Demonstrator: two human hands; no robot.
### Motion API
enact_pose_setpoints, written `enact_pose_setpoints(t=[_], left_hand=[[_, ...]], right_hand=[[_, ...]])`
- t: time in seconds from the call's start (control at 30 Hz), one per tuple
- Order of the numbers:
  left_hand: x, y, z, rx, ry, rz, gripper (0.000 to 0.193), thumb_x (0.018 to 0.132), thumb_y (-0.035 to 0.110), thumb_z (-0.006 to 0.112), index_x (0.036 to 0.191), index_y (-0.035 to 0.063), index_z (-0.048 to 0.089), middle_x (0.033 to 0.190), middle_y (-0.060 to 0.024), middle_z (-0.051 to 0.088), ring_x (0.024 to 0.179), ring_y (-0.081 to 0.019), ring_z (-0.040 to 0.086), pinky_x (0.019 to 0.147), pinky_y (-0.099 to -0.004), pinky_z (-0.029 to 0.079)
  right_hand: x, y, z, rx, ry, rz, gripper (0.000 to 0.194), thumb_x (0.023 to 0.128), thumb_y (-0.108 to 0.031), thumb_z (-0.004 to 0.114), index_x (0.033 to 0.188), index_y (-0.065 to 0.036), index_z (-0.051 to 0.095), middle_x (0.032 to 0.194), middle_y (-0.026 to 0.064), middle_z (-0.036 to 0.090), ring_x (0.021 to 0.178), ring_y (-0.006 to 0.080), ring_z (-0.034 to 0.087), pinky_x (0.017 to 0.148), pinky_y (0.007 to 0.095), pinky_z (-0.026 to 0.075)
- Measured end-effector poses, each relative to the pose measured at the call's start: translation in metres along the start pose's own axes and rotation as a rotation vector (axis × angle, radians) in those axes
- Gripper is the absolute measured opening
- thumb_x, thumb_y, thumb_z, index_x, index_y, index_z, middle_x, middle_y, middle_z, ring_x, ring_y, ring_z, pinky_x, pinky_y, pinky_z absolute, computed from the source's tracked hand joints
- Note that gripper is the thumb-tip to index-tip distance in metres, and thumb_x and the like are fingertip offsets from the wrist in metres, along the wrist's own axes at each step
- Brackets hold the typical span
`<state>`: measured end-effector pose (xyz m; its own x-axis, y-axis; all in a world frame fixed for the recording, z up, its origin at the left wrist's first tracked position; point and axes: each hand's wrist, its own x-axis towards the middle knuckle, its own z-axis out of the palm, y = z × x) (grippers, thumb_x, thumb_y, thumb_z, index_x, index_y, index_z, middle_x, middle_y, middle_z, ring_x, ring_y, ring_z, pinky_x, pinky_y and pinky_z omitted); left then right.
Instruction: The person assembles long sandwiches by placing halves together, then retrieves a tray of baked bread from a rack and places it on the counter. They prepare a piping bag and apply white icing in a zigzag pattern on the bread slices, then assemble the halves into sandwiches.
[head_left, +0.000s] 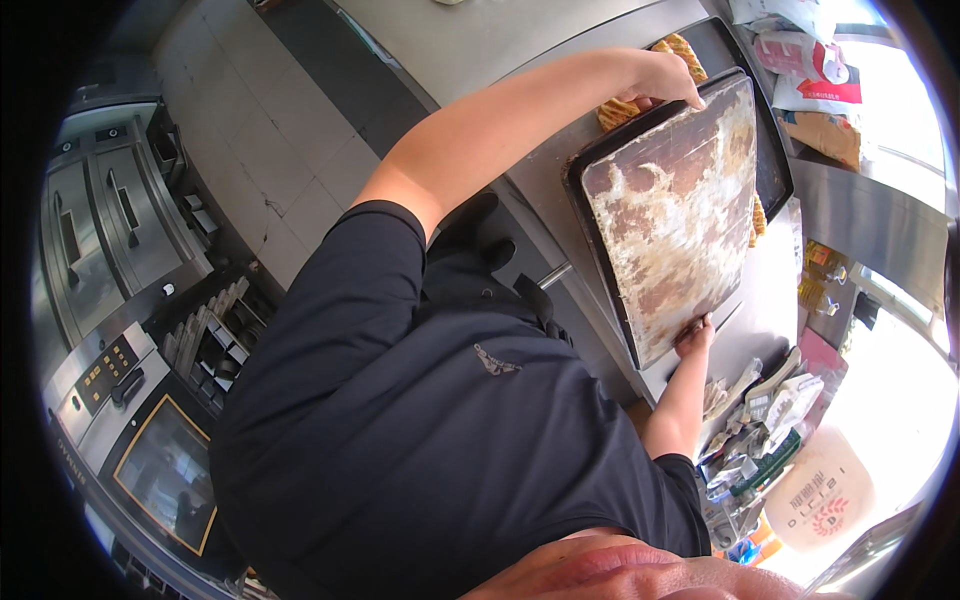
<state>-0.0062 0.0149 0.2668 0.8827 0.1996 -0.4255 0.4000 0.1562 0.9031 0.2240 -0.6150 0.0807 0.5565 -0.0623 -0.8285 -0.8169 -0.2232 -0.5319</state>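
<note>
A worn metal baking tray (675, 202), its flat face patchy brown and whitish, is tilted above a steel worktable. A dark rim runs along its left side; whether that is a second tray under it I cannot tell. My left hand (664, 79) grips its far edge, thumb on top. My right hand (696, 335) holds its near edge. A thin pointed tool (729, 316) shows beside the right hand; whether it is held is unclear. Behind the worn tray lies a black baking tray (772, 142). Golden-brown pastries (682, 56) show around the trays, partly hidden.
Bags (817, 90) are piled at the worktable's far right. Bottles of yellow oil (817, 296) stand by the right wall. Packets and utensils (757, 412) crowd the right side. An oven (165, 472) and steel cabinet doors (90, 225) stand at left, across the tiled floor (277, 142).
</note>
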Motion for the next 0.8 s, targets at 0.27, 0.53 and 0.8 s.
enact_pose_setpoints(t=[0.27,0.53,0.8], left_hand=[[0.004,-0.002,0.004,-0.061,-0.006,0.033,0.045,0.110,0.042,0.069,0.138,0.0079,0.075,0.117,-0.0072,0.070,0.106,-0.0195,0.062,0.091,-0.0381,0.051],[-0.015,0.021,0.003,-0.233,-0.136,0.104,0.063,0.110,0.057,0.066,0.135,0.0000,0.074,0.116,-0.0164,0.079,0.094,-0.0241,0.080,0.084,-0.0372,0.066],[-0.016,0.029,0.008,-0.183,-0.152,0.159,0.068,0.111,0.061,0.064,0.141,0.0007,0.070,0.127,-0.0181,0.077,0.106,-0.0229,0.078,0.092,-0.0384,0.065]], right_hand=[[-0.017,0.006,0.011,0.005,0.054,-0.038,0.050,0.116,-0.062,0.048,0.116,-0.018,0.072,0.091,-0.0026,0.069,0.081,0.0223,0.064,0.066,0.0379,0.051],[-0.015,0.004,0.017,-0.003,0.121,0.005,0.046,0.114,-0.062,0.052,0.113,-0.021,0.074,0.097,-0.0041,0.074,0.082,0.0207,0.066,0.066,0.0366,0.051],[-0.012,0.008,0.008,-0.004,0.094,0.000,0.045,0.113,-0.061,0.052,0.114,-0.022,0.075,0.098,-0.0046,0.076,0.083,0.0198,0.069,0.066,0.0352,0.053]])
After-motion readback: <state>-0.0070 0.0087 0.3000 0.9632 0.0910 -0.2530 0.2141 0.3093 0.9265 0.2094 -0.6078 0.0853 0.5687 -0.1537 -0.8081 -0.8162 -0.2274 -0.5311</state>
